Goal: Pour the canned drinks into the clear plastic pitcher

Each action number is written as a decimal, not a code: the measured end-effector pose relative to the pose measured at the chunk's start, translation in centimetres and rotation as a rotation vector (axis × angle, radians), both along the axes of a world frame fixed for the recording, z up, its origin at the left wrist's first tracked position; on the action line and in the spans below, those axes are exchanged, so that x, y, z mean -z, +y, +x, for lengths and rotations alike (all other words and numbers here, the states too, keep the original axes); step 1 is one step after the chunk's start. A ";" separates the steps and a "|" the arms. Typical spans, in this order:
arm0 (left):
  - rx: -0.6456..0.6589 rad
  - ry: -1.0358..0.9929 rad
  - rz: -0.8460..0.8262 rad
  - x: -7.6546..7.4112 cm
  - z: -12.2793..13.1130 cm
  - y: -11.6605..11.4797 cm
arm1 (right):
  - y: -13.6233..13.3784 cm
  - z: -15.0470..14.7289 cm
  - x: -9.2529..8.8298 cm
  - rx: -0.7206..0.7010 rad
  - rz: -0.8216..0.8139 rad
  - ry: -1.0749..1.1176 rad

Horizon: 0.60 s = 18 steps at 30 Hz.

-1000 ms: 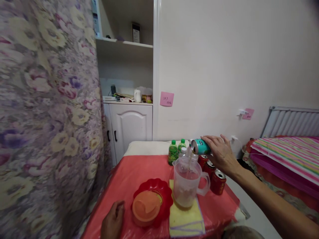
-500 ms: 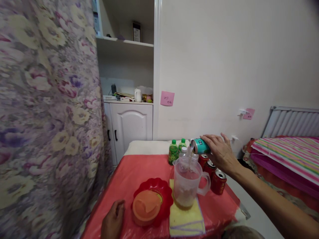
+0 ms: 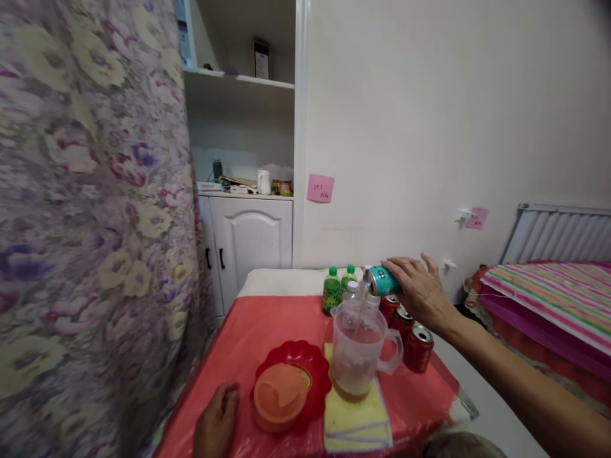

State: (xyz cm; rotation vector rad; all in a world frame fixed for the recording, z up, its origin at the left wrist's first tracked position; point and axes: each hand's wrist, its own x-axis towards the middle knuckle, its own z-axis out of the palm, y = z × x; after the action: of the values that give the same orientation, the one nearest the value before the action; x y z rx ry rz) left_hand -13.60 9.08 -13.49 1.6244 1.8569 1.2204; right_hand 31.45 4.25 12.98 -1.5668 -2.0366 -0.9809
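My right hand [image 3: 417, 283] grips a teal drink can [image 3: 383, 280], tipped with its top to the left. A thin brownish stream falls from the can into a translucent plastic pitcher [image 3: 357, 356] below it. The pitcher stands upright on a folded yellow cloth [image 3: 358, 423], its handle to the right. Pale liquid shows through its wall. My left hand [image 3: 217, 416] rests on the table's near left side, fingers curled together with nothing visible in them. Just right of it, an orange lid-like piece [image 3: 279, 394] lies in a red scalloped dish [image 3: 321, 381].
Several red cans [image 3: 419, 350] stand right of the pitcher. Behind it are green-capped bottles [image 3: 331, 291] and clear bottles [image 3: 352, 289]. A red plastic sheet [image 3: 272, 318] covers the table. A floral curtain [image 3: 95, 222] hangs left; a bed [image 3: 548, 299] is at right.
The can in my right hand has tipped slightly further down, and the stream into the pitcher looks fuller. My left hand has stayed in place.
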 end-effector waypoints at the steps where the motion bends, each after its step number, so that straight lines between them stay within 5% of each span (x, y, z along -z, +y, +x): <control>1: 0.000 -0.001 0.002 0.0 0.0 0.0 | 0.0 0.0 -0.1 0.001 0.000 -0.002; 18: -0.007 -0.020 0.042 -0.4 0.1 -0.2 | 0.4 -0.3 -0.2 -0.009 -0.026 -0.041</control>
State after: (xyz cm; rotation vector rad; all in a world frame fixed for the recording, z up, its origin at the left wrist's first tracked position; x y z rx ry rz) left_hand -13.50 8.85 -13.09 1.6228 1.8377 1.2826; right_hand 31.11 4.62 13.22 -1.5613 -2.0901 -0.9946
